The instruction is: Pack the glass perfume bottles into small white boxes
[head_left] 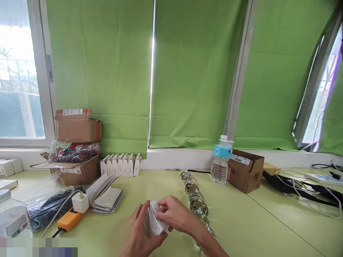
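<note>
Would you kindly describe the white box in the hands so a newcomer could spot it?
Below the green blinds is a yellowish table. Over it, left of the shiny coils, the left hand and right hand hold the white box, unlike the upright white cartons lined up by the sill.

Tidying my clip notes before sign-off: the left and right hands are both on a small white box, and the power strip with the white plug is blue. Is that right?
Not quite: the power strip is orange, as the head view shows. The left hand and right hand are indeed both on a small white box.
</note>
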Available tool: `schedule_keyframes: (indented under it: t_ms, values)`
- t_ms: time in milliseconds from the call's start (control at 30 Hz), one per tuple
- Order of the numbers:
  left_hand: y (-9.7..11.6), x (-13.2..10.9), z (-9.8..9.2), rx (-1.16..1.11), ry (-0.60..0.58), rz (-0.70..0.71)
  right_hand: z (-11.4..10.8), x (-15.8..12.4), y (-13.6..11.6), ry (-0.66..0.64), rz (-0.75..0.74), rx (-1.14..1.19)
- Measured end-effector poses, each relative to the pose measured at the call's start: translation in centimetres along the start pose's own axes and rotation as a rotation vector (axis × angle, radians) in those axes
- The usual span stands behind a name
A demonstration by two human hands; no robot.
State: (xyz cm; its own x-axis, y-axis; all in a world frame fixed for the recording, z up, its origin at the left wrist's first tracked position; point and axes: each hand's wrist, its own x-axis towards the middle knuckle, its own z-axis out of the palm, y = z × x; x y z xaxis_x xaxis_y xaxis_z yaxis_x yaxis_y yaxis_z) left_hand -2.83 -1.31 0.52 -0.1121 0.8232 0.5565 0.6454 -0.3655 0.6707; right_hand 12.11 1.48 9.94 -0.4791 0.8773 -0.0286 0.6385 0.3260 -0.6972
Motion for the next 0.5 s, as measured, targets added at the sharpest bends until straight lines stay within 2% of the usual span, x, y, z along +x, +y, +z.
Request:
schedule_keyframes:
  t_ms: [100, 200, 333, 500]
  values:
    - [-1.0, -0.3, 0.9, 0.001, 0.030, 0.012, -0.5, 0.7, -1.0, 0.042, 0.007, -0.186]
    - [-1.8, -0.7, 2.1, -0.072, 0.047, -0.062, -0.3, 0.7, -1.9, 0.150, -0.024, -0.289]
    - [-1.6, -1.0, 2.5, -0.198, 0.022, -0.065, 0.5, 0.3, -2.7, 0.219, -0.070, -0.484]
    - [-0.8, -1.3, 2.1, -0.229, 0.016, -0.093, 0.0, 0.2, -2.0, 0.152, -0.113, -0.379]
